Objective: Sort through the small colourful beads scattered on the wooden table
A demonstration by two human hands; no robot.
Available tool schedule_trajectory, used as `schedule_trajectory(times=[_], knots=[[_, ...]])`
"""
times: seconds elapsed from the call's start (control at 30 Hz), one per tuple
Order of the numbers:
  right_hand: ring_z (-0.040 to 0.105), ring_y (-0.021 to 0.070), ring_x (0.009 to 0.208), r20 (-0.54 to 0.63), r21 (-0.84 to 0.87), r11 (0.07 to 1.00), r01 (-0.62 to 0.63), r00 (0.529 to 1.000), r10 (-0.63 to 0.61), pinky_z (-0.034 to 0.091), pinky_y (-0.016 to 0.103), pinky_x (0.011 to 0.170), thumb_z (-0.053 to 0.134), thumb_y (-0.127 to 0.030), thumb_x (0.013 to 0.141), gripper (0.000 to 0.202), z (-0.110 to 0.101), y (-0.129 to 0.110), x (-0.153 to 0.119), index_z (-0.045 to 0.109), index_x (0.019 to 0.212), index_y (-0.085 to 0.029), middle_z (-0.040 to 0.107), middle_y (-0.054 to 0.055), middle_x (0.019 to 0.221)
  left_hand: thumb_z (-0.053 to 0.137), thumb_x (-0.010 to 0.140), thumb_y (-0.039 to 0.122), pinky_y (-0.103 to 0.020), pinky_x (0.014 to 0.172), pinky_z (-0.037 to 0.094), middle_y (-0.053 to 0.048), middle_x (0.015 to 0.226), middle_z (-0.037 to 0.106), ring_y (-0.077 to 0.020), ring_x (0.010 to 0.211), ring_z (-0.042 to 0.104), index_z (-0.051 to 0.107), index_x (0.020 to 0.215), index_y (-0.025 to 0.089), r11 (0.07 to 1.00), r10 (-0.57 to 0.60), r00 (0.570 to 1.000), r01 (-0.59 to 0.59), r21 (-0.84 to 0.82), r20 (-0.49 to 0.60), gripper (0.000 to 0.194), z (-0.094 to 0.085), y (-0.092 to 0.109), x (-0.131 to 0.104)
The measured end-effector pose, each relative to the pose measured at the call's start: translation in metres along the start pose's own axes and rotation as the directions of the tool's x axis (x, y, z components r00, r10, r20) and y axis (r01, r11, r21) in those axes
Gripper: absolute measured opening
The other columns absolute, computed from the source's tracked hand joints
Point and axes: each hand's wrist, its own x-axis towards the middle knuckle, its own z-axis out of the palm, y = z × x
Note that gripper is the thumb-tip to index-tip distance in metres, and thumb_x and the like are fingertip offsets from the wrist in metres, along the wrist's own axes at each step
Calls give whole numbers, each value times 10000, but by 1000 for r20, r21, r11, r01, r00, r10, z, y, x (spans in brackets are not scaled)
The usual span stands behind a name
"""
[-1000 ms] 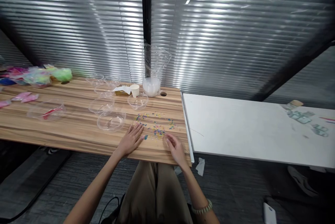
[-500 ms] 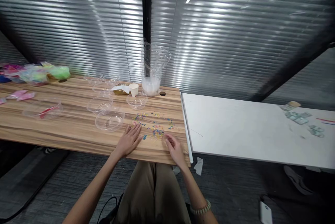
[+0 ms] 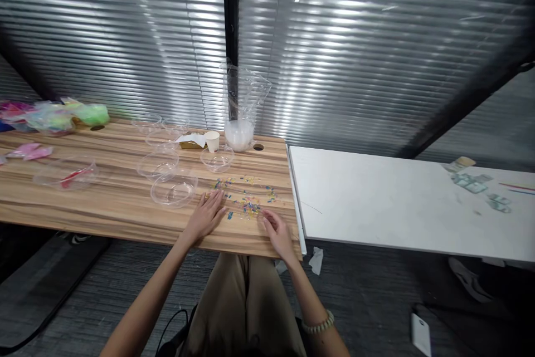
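Note:
Small multicoloured bead-like pieces lie scattered on the wood-grain table, with a denser cluster between my hands. My left hand rests flat, palm down, at the left edge of the scatter, its fingers stretched out towards the pieces. To the right of the cluster, my right hand is half curled, thumb and forefinger apart at its edge. No held piece can be made out in it. A few blue pieces sit apart, close to my left hand. Left of that hand stands a clear plastic bowl.
Several more clear bowls stand behind and left, one holding something red. A paper cup, a small box and a bag-topped white tub stand at the back. A white table adjoins on the right.
The view has shifted slightly. Both hands keep nearly the same pose and place beside the pieces, and the cluster looks much the same.

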Motion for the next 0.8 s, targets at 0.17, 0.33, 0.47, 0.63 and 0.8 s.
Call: schedule_trajectory(times=[0.17,0.33,0.47,0.63,0.8], knots=[[630,248,1024,14,-20,1000,-7,1000,8,501,416,925,531,-400,887,337,0,-1,0,656,1119,-190,663,103,1132,179,1011,495,-495,1172,174,-128,1489,369,-253,1402,307,292,1476,123,1000,8,1000,-8,-11,14,606,-3,2,-3],[625,249,1046,10,0,1000,2,1000,-2,505,416,931,538,-401,889,336,0,3,1,656,1126,-194,660,103,1143,204,1013,486,-463,1190,147,-131,1482,381,-220,1402,310,294,1472,133,997,75,997,-75,-31,-5,586,-7,5,0],[630,247,1036,14,5,1000,7,1000,-7,510,413,924,538,-411,890,337,0,4,1,656,1123,-198,661,99,1139,212,1010,488,-449,1191,163,-132,1477,388,-216,1399,318,291,1472,133,994,100,995,-99,-50,8,587,-7,4,4],[635,246,1022,12,14,1000,1,1000,-1,508,405,919,544,-415,878,340,1,3,2,660,1110,-195,667,100,1121,182,1009,496,-445,1195,143,-146,1470,396,-216,1395,328,325,1451,96,992,114,993,-113,-50,20,613,-8,7,6],[634,249,1022,8,11,1000,-13,1000,13,505,407,919,541,-447,876,361,1,3,3,662,1106,-196,669,100,1121,158,1020,442,-409,1179,204,-103,1490,373,-193,1401,315,341,1452,127,992,112,992,-109,-61,55,565,-8,16,15]])
